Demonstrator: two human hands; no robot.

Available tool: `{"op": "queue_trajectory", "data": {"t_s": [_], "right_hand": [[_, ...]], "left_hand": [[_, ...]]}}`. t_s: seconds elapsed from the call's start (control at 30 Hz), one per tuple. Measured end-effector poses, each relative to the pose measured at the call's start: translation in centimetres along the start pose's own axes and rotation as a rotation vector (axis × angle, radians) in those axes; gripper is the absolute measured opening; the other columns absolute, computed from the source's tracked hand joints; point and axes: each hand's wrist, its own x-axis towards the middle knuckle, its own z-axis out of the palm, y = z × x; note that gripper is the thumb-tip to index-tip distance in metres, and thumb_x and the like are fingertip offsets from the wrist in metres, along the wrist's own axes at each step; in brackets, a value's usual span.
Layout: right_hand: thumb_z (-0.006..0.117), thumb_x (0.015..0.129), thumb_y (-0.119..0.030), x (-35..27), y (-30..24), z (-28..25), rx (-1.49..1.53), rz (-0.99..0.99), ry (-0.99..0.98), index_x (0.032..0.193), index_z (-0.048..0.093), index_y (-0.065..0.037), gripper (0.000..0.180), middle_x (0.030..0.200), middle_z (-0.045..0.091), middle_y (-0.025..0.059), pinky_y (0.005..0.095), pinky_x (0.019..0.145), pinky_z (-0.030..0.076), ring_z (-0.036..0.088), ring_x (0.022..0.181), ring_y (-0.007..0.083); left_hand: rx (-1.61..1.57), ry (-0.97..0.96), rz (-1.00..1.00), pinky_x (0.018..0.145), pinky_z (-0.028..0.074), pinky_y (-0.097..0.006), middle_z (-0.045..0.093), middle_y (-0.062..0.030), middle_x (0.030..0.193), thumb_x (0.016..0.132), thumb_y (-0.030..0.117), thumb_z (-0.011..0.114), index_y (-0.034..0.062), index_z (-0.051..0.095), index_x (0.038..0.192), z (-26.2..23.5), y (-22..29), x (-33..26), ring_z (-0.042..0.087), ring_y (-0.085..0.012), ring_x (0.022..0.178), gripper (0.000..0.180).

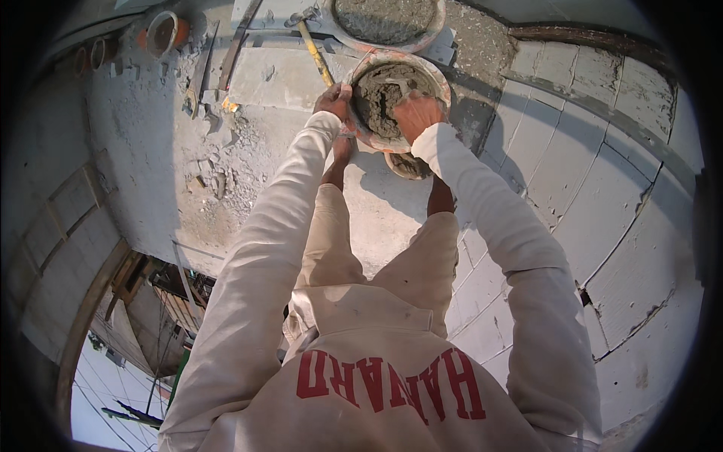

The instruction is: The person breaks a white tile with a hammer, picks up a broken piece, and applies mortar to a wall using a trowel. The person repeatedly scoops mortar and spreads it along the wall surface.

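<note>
- Mortar bucket [397,90] first: it's a round, worn orange-rimmed pail loaded with grey, lumpy wet mix, and it's sitting up off the concrete slab [301,181], just in front of the person's knees, right at the top middle of the view.
- Left hand [333,100] is gripping the bucket's left rim, fingers curled tight around the edge.
- Right hand [416,113] is clamping the near right rim, fingers folded over the lip and partly dipping toward the mix, so I can't tell how deep they're going.
- Both arms in cream sleeves are reaching straight out, so the whole load is hanging on those two rim grips.
- Second small container [407,165] is peeking out right under the bucket, also showing grey mix inside.
- Yellow-handled hammer [312,47] is lying just beside the bucket's left side, head pointing away.
- Big mortar pan [388,20] is sitting just beyond, also full of grey mix.
- Further left, a few long tools [202,71] and rubble are scattering over the slab, with small orange pots [162,32] near the far corner.
- Block wall [602,196] is curving along the right, and the slab edge is dropping off to open air at lower left.
- Risk-wise, my guess: a wet rim is making a slippery grip, so the heavy bucket could be tipping and dumping mix, or landing on the hammer. With that drop-off so near, any stumble over loose rubble looks nasty too.
</note>
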Motion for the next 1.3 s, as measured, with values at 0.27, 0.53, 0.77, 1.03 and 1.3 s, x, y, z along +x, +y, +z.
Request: {"op": "queue_trajectory", "data": {"t_s": [0.27,0.53,0.77,1.03,1.3], "right_hand": [[0.071,0.076,-0.031,-8.1,2.5,1.0,0.363,0.438,-0.18,0.112,0.067,-0.001,0.046,0.1,0.07,0.022,0.0463,0.078,0.058,0.072,0.089,0.0374],[0.066,0.084,-0.034,-5.2,-4.5,6.4,1.263,0.487,0.158,0.093,0.066,0.002,0.038,0.071,0.066,0.0166,0.0428,0.06,0.052,0.065,0.063,0.0264],[0.07,0.086,-0.026,-7.5,-3.7,4.3,1.921,0.62,0.026,0.087,0.067,-0.001,0.025,0.057,0.053,0.0029,0.0313,0.044,0.037,0.046,0.048,0.0094],[0.069,0.082,-0.02,-11.7,-4.0,-2.0,1.413,0.38,0.302,0.088,0.062,0.004,0.026,0.069,0.061,0.018,0.0386,0.063,0.046,0.053,0.063,0.0224],[0.06,0.09,-0.014,-28.4,1.6,-21.1,1.672,0.484,0.087,0.09,0.061,0.001,0.015,0.064,0.057,0.002,0.0271,0.044,0.041,0.051,0.048,0.0089]], "left_hand": [[-0.087,0.065,0.053,0.049,0.053,-0.035,0.069,-0.0095,0.086,0.098,0.023,0.064,0.0052,0.067,0.104,1.8,0.4,-4.1,0.065,-0.024,0.048,0.019],[-0.059,0.068,0.094,0.051,0.049,-0.031,0.064,-0.004,0.07,0.099,0.021,0.066,0.0074,0.063,0.103,5.8,0.6,-8.2,0.06,-0.0131,0.053,0.015],[-0.377,0.094,-0.067,0.055,0.048,-0.028,0.064,-0.0004,0.083,0.103,0.014,0.058,0.0045,0.065,0.116,4.0,-0.7,-5.2,0.057,-0.0104,0.066,0.017],[-0.065,0.11,-0.256,0.081,0.049,-0.044,0.07,-0.0039,0.116,0.1,0.027,0.063,0.0206,0.061,0.137,-4.0,-3.4,-0.7,0.067,-0.0206,0.096,0.038],[-0.098,-0.078,-0.323,0.059,0.046,-0.037,0.069,-0.0052,0.104,0.096,0.029,0.067,0.014,0.062,0.117,-11.4,-4.5,-3.9,0.067,-0.0208,0.079,0.026]]}}
